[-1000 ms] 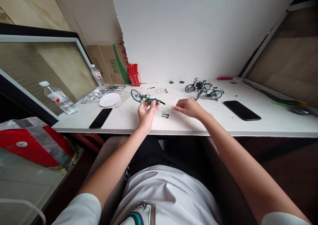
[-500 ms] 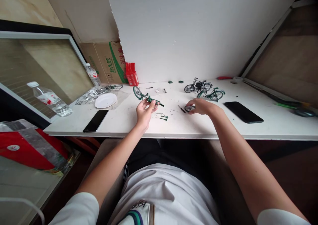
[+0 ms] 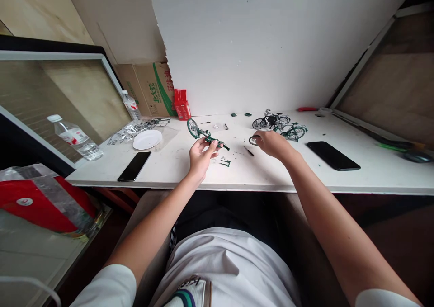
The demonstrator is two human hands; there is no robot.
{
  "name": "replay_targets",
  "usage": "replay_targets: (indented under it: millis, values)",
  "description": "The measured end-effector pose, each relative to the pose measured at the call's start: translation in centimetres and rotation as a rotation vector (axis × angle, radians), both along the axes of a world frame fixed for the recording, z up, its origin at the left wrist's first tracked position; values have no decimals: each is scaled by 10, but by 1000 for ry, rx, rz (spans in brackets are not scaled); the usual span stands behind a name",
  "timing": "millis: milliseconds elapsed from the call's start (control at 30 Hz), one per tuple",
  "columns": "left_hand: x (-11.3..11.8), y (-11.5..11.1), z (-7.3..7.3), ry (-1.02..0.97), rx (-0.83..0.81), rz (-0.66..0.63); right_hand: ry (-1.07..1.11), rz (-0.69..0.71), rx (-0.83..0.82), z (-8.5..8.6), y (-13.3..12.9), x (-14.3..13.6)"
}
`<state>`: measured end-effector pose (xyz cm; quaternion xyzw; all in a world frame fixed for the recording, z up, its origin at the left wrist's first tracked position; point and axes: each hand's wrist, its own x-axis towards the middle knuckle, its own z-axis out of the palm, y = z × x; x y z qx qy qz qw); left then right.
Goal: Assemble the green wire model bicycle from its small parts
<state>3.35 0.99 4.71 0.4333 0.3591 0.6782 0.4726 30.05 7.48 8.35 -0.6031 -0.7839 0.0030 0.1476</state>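
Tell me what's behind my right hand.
Behind the right hand stands a green model bicycle, with a black model bicycle farther back. The hand covers part of the green one's left end, so that bit can't be seen.

A green model bicycle frame [image 3: 199, 135], one spoked wheel [image 3: 192, 128] fitted, tilts right of the white plate [image 3: 148, 139]; a dark loose wheel [image 3: 252, 140] sits farther right.

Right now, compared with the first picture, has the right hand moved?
Yes: the right hand has shifted rightward, nearer the phone on the right.
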Motion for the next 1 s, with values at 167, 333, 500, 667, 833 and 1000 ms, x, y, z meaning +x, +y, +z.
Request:
replay_targets:
  millis: [167, 333, 500, 667, 833, 1000]
  values:
    - [-1, -3, 6, -18, 37, 2, 431, 338, 71, 14, -14, -21]
    - [-1, -2, 9, -22, 64, 20, 715, 484, 75, 27, -36, -39]
    - [1, -4, 11, -32, 55, 18, 841, 552, 69, 37, -54, -49]
    - [2, -8, 14, -38, 23, 7, 1010, 563, 66, 37, -57, -55]
    - [1, -12, 20, -42, 22, -7, 968, 633, 74, 35, -54, -53]
    - [1, -14, 22, -33, 28, -3, 904, 657, 108, 34, -54, -54]
